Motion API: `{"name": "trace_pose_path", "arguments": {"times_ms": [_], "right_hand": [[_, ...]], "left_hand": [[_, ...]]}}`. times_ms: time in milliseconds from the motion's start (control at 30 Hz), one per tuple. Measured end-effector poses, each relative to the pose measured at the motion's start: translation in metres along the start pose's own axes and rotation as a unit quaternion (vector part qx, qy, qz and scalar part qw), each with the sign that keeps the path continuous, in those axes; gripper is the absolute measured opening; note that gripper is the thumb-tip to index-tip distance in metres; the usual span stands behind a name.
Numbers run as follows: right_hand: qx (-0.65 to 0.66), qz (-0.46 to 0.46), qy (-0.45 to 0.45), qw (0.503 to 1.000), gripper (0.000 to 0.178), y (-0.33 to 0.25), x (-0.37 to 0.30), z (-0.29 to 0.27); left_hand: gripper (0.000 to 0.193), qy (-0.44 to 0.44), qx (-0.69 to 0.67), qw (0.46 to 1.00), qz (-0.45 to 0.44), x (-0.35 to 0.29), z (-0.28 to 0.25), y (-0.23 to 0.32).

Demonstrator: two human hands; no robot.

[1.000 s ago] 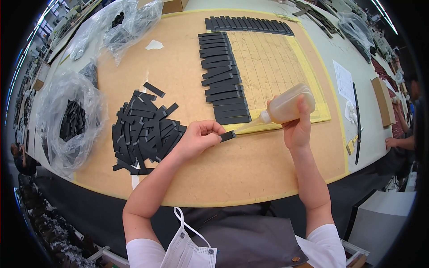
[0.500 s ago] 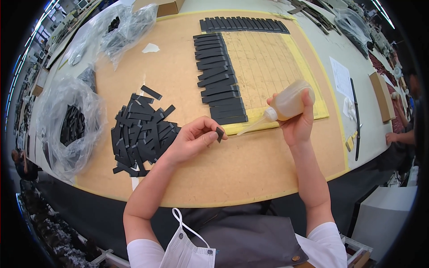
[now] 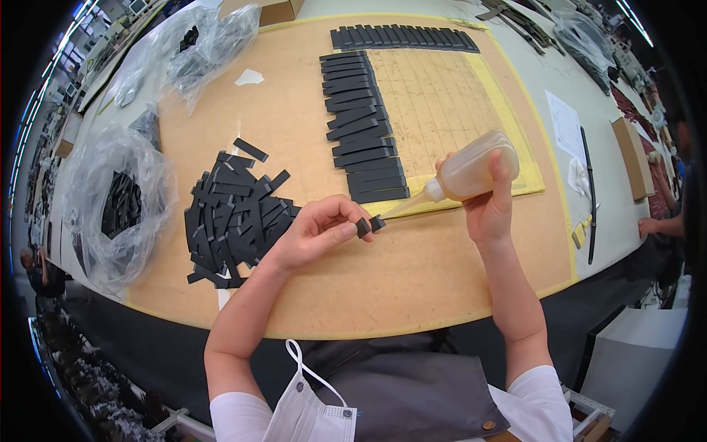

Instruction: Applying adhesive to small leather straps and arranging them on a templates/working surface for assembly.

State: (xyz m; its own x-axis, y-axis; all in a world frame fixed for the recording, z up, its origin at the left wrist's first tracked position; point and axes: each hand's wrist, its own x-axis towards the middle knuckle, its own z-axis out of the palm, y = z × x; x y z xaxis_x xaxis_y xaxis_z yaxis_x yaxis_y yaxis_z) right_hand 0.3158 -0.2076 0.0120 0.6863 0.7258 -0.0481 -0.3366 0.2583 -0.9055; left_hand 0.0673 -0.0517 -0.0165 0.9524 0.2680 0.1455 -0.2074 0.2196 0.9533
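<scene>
My left hand (image 3: 318, 230) pinches a small black strip (image 3: 362, 227), most of it hidden by the fingers; its end, folded or doubled, points right. In my right hand (image 3: 489, 210) is a translucent squeeze bottle (image 3: 471, 169) with amber liquid, tilted so its long thin nozzle points down left. The nozzle tip is at the strip's end and looks to touch it. Left of my left hand lies a loose pile of black strips (image 3: 232, 214). Beyond my hands, a column of black strips (image 3: 361, 118) lies side by side along a yellow-edged board (image 3: 434, 96), and a row of strips (image 3: 405, 38) runs along its far edge.
Clear plastic bags (image 3: 110, 206) holding black pieces stand at the left and far left. A white paper scrap (image 3: 250, 76) lies on the tan board. To the right are a printed sheet (image 3: 564, 121), a black rod (image 3: 588, 195) and a cardboard box (image 3: 633, 158). Another person's hand (image 3: 649, 227) rests at the far right.
The bottle has tipped nearer level and its nozzle has moved left and up to the strip. My left hand has turned the strip, so its end now shows to the right.
</scene>
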Motion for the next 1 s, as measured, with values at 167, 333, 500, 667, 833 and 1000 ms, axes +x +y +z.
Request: {"name": "trace_pose_path", "arguments": {"times_ms": [167, 333, 500, 667, 833, 1000], "right_hand": [[-0.005, 0.003, 0.007, 1.0, 0.081, 0.001, -0.001, 0.003], [-0.008, 0.006, 0.002, 1.0, 0.08, 0.003, -0.001, 0.002], [-0.04, 0.012, -0.017, 0.999, 0.079, 0.006, 0.003, -0.008], [-0.014, 0.01, -0.005, 1.0, 0.078, 0.002, -0.001, 0.0], [-0.002, 0.003, 0.003, 1.0, 0.078, 0.0, 0.0, 0.0], [-0.028, 0.02, -0.013, 0.999, 0.075, 0.002, 0.003, -0.006]], "left_hand": [[0.018, -0.005, 0.003, 1.0, -0.012, 0.0, 0.002, 0.002], [0.017, 0.003, 0.01, 1.0, -0.017, 0.001, 0.007, 0.007], [0.017, 0.011, 0.02, 1.0, -0.022, 0.002, 0.008, 0.009], [0.014, 0.013, 0.024, 1.0, -0.014, 0.001, 0.009, 0.008], [0.015, -0.002, 0.012, 1.0, -0.001, 0.0, 0.005, 0.002], [0.017, -0.008, 0.014, 1.0, 0.014, -0.001, 0.002, 0.003]]}}
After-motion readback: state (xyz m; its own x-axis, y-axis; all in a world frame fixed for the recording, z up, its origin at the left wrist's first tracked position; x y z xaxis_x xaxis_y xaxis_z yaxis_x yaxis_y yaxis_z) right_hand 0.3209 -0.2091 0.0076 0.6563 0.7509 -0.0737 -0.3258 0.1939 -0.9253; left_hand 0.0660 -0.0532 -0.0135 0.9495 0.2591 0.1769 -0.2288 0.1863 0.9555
